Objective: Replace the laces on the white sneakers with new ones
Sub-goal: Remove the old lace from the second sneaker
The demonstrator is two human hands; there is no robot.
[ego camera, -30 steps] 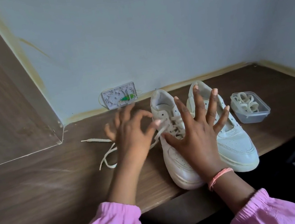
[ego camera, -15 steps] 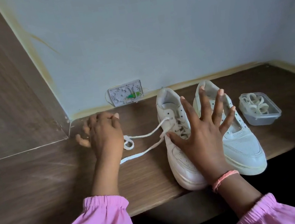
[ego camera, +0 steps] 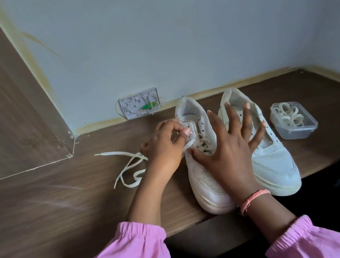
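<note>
I had the left hand point(ego camera: 163, 150) at the near-side eyelets of the left sneaker point(ego camera: 202, 164), its thumb and forefinger pressed together on the old lace point(ego camera: 130, 169) where it left the shoe. Outward from that grip, the loose lace trailed across the wooden bench point(ego camera: 44, 217) in a couple of slack loops, its tip lying furthest out. Just on the other side of the grip, my right hand point(ego camera: 228, 148) lay flat with fingers spread wide, the thumb and palm pressing on the left sneaker's tongue and crossed lacing, the fingertips reaching over onto the right sneaker point(ego camera: 270, 157), which stood beside it, touching or nearly so. That spread hand covered much of the lacing, so I could not tell how many eyelets were threaded. Beyond the right sneaker stood a clear plastic container point(ego camera: 295, 130) with coiled new laces point(ego camera: 288, 113) inside, well apart from the grip. Behind the grip, against the wall, sat an open white cable box point(ego camera: 140, 105).

Compared with half a second earlier, the left hand had come back in from the bench to the shoe, and the lace, then pulled fairly taut between hand and eyelets, now lay slack. The right hand had stayed pressing in place.
</note>
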